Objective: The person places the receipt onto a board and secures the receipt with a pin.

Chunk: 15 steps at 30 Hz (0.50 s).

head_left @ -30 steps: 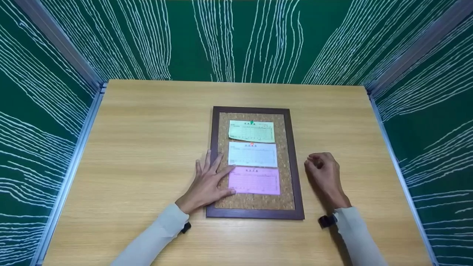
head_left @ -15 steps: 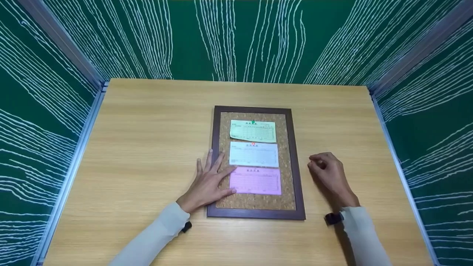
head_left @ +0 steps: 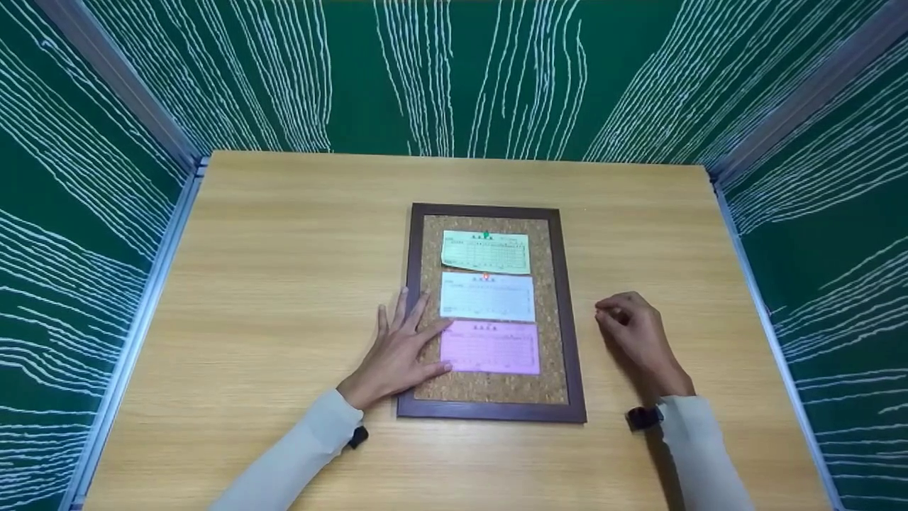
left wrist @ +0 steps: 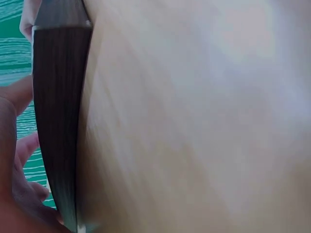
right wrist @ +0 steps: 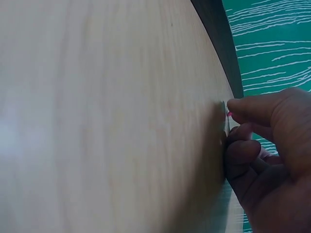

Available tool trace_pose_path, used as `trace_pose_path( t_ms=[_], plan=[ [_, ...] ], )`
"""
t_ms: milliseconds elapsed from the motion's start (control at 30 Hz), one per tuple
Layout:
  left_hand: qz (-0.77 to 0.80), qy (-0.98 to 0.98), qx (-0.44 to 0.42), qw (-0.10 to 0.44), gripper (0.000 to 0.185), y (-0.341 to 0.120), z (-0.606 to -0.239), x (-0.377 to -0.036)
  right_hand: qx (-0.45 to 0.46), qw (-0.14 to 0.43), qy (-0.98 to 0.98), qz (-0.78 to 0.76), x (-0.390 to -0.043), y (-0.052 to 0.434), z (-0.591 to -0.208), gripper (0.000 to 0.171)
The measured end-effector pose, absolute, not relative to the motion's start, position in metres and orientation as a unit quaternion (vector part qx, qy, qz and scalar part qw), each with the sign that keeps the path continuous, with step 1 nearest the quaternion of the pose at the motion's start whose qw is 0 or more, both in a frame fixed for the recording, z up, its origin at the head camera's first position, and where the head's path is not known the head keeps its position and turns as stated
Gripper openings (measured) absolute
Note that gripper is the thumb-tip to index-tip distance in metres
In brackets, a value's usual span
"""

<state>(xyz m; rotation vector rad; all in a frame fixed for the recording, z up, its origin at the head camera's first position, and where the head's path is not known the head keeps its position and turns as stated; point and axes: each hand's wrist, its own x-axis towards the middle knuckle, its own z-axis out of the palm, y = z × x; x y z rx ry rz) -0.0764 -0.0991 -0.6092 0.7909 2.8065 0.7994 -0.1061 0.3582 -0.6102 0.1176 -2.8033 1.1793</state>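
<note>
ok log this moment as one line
left hand: flat on cork board, by pink slip | right hand: on table, pinching pink pin

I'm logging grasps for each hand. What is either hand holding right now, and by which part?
The right hand pinches a small pink-tipped thing, likely a pushpin, at its fingertips. The left hand lies flat on the corkboard, gripping nothing.
</note>
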Motion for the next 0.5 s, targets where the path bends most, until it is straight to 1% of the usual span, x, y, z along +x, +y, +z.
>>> trace_pose_path(
  t_ms=[133, 500],
  plan=[
    [0.263, 0.927, 0.263, 0.057, 0.078, -0.0994, -0.6098, -0.0761, 0.037, 0.054, -0.919, 0.389, -0.1067, 0.3585, -0.6113, 0.012],
    [0.261, 0.927, 0.259, 0.074, 0.079, -0.0995, -0.6088, -0.0762, 0.033, 0.056, -0.927, 0.368, -0.1072, 0.3579, -0.6122, 0.006]
  ],
)
